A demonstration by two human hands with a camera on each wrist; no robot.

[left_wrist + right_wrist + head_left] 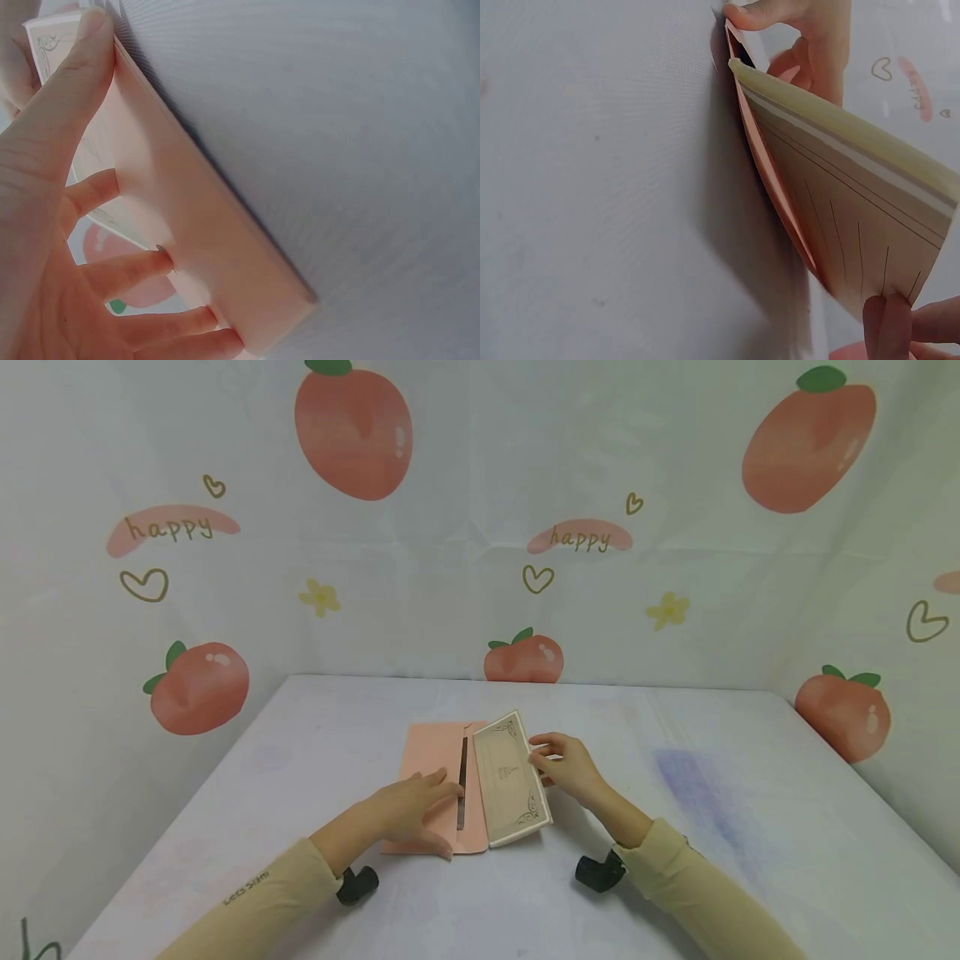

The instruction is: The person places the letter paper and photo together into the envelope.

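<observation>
A pink paper envelope lies on the table, with a narrow dark strip along its face. Spread over its left part, my left hand presses it with fairly straight fingers; the thumb is at the near edge. A cream card with ornate printed corners slants up from the envelope's right side. My right hand pinches the card's right edge between thumb and fingers. Seen from the right wrist, the card's underside carries ruled lines, and its near edge looks thick and layered.
The white table bears a faint purple stain on the right. Behind it hangs a white cloth printed with peaches, hearts and flowers. Black wrist devices show under both forearms.
</observation>
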